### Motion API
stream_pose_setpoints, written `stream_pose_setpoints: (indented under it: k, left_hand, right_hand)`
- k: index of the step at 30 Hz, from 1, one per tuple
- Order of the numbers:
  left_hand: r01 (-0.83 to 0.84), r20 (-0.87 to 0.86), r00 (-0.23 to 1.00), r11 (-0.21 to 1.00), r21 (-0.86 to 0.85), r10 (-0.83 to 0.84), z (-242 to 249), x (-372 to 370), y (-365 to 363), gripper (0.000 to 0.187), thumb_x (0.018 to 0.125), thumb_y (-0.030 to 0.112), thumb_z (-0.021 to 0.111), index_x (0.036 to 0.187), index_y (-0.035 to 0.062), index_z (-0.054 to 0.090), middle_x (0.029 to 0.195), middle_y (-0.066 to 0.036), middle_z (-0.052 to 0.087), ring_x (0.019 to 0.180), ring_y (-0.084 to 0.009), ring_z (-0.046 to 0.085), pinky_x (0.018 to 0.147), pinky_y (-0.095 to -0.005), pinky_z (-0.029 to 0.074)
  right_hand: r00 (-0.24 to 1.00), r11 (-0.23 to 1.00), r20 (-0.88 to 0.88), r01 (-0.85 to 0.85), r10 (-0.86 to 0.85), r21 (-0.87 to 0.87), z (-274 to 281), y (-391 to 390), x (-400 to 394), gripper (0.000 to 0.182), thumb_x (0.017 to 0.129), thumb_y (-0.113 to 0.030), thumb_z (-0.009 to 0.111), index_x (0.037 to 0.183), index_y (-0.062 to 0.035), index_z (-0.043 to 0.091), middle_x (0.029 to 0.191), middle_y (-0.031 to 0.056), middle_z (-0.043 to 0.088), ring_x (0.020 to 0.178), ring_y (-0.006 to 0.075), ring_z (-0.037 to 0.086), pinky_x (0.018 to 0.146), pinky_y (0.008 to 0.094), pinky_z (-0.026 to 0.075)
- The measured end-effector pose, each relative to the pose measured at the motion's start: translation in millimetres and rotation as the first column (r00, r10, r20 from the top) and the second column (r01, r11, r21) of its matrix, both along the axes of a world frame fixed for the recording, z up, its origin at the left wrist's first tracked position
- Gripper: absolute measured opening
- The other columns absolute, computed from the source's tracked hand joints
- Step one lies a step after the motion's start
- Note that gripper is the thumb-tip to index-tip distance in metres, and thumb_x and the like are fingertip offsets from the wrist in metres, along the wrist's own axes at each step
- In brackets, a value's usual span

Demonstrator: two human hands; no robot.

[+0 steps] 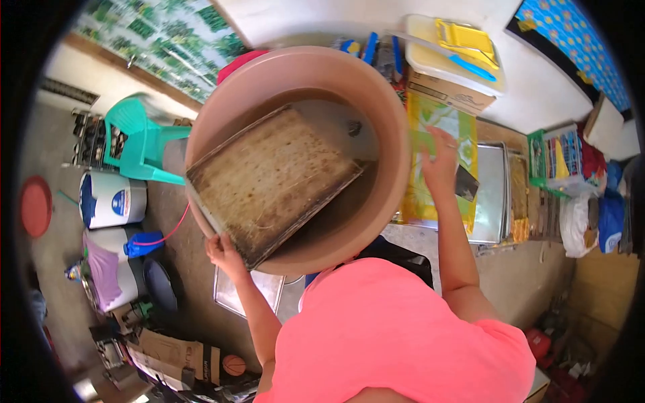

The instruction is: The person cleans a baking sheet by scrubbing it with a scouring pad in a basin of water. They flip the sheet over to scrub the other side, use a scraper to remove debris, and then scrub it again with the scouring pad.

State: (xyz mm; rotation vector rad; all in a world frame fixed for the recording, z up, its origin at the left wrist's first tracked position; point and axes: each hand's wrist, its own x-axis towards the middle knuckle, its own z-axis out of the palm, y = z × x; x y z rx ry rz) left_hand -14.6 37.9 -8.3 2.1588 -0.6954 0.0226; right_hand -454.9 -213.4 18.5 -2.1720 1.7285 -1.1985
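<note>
A large brown plastic tub (396, 154) holds murky water. Tilted inside it is a stained rectangular baking tray (275, 178), its near-left corner resting over the tub's rim. My left hand (225, 256) grips that corner, with the fingers at the tray's edge. A small dark clump (354, 127) sits in the water near the far side. My right hand (440, 158) is raised right of the tub, over a yellow-green plastic cover (423, 195), its fingers apart and nothing visible in them. Beside my right wrist is a dark flat square piece (465, 183).
Metal trays (494, 195) lie at the right. A white lidded container (420, 64) stands on a cardboard box (450, 94), with a yellow grater (467, 40) and a blue-handled knife (474, 67) on top. A green chair (134, 138) stands at the left; another tray (248, 295) lies below the tub.
</note>
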Motion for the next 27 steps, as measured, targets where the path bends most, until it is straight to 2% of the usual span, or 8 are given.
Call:
stream_pose_setpoints:
  k: [4, 7, 10, 12, 14, 20, 25, 27]
  left_hand:
    - [-0.025, 0.111, 0.993, 0.999, -0.033, 0.029, -5.5, -5.0, -3.8, 0.020, 0.084, 0.016, 0.065, 0.089, -0.0030, 0.061, 0.097, -0.017, 0.057, 0.086, -0.0268, 0.052, 0.081, -0.0371, 0.042]
    - [-0.062, 0.161, 0.985, 0.997, -0.034, 0.067, -8.4, -10.9, -4.6, 0.022, 0.085, 0.020, 0.066, 0.087, -0.0013, 0.062, 0.109, -0.020, 0.054, 0.106, -0.0335, 0.049, 0.095, -0.0417, 0.036]
    - [-0.060, 0.073, 0.995, 0.998, -0.021, 0.062, -9.9, -8.4, -3.4, 0.023, 0.086, 0.025, 0.066, 0.090, 0.0021, 0.063, 0.125, -0.022, 0.047, 0.123, -0.0363, 0.038, 0.104, -0.0478, 0.025]
    - [-0.067, 0.042, 0.997, 0.997, -0.025, 0.068, -10.0, -11.9, -5.0, 0.023, 0.086, 0.025, 0.065, 0.092, 0.0035, 0.063, 0.131, -0.022, 0.042, 0.125, -0.0359, 0.035, 0.105, -0.0489, 0.024]
    - [-0.066, 0.019, 0.998, 0.996, -0.063, 0.067, -12.8, -13.3, -5.7, 0.025, 0.086, 0.028, 0.065, 0.096, 0.0042, 0.063, 0.134, -0.022, 0.038, 0.126, -0.0376, 0.031, 0.105, -0.0489, 0.021]
    - [-0.085, 0.021, 0.996, 0.995, -0.058, 0.087, -1.4, -19.8, -9.3, 0.022, 0.084, 0.023, 0.066, 0.096, 0.0043, 0.064, 0.134, -0.022, 0.038, 0.121, -0.0420, 0.032, 0.101, -0.0501, 0.029]
    - [-0.095, -0.014, 0.995, 0.993, -0.064, 0.094, 0.6, -21.5, -10.8, 0.024, 0.084, 0.024, 0.067, 0.095, 0.0023, 0.063, 0.136, -0.023, 0.035, 0.122, -0.0420, 0.031, 0.101, -0.0501, 0.029]
    - [-0.081, -0.006, 0.997, 0.996, -0.040, 0.081, -0.3, -18.5, -11.0, 0.025, 0.084, 0.024, 0.067, 0.095, 0.0017, 0.063, 0.137, -0.022, 0.035, 0.122, -0.0416, 0.031, 0.101, -0.0501, 0.029]
  right_hand:
    - [0.907, 0.827, 0.070, -0.408, 0.415, 0.388, 3.5, -41.6, 98.6, 0.040, 0.084, -0.021, 0.064, 0.121, -0.0086, 0.055, 0.122, 0.0201, 0.056, 0.105, 0.0413, 0.056, 0.091, 0.0461, 0.046]
    - [0.891, 0.770, -0.203, -0.215, 0.407, 0.601, -54.9, -98.9, 143.0, 0.052, 0.082, -0.023, 0.066, 0.129, -0.0091, 0.049, 0.125, 0.0223, 0.053, 0.111, 0.0427, 0.054, 0.094, 0.0463, 0.045]
    - [0.919, 0.764, -0.218, -0.121, 0.327, 0.634, -91.7, -128.1, 162.6, 0.065, 0.080, -0.026, 0.068, 0.136, -0.0095, 0.041, 0.131, 0.0243, 0.048, 0.116, 0.0438, 0.051, 0.097, 0.0453, 0.044]
    - [0.909, 0.866, -0.273, -0.158, 0.315, 0.475, -154.8, -144.6, 165.1, 0.059, 0.078, -0.028, 0.069, 0.131, -0.0084, 0.051, 0.125, 0.0236, 0.053, 0.114, 0.0386, 0.054, 0.097, 0.0430, 0.044]
    - [0.872, 0.787, -0.259, -0.203, 0.416, 0.582, -158.2, -147.4, 167.5, 0.044, 0.075, -0.021, 0.069, 0.116, -0.0052, 0.061, 0.109, 0.0234, 0.062, 0.107, 0.0367, 0.058, 0.092, 0.0428, 0.047]
    - [0.912, 0.882, 0.091, -0.411, 0.401, 0.230, -70.7, -110.3, 215.5, 0.026, 0.074, -0.009, 0.064, 0.099, -0.0035, 0.058, 0.091, 0.0199, 0.066, 0.092, 0.0366, 0.063, 0.081, 0.0428, 0.049]
    - [0.696, 0.629, 0.239, -0.716, 0.677, 0.302, 9.0, 15.2, 273.4, 0.022, 0.076, -0.009, 0.062, 0.098, -0.0056, 0.057, 0.083, 0.0168, 0.063, 0.078, 0.0349, 0.062, 0.070, 0.0417, 0.049]
    - [0.582, 0.532, 0.223, -0.809, 0.782, 0.249, 19.1, 71.9, 292.7, 0.022, 0.080, -0.017, 0.065, 0.099, -0.0093, 0.058, 0.090, 0.0174, 0.061, 0.086, 0.0364, 0.058, 0.078, 0.0429, 0.046]
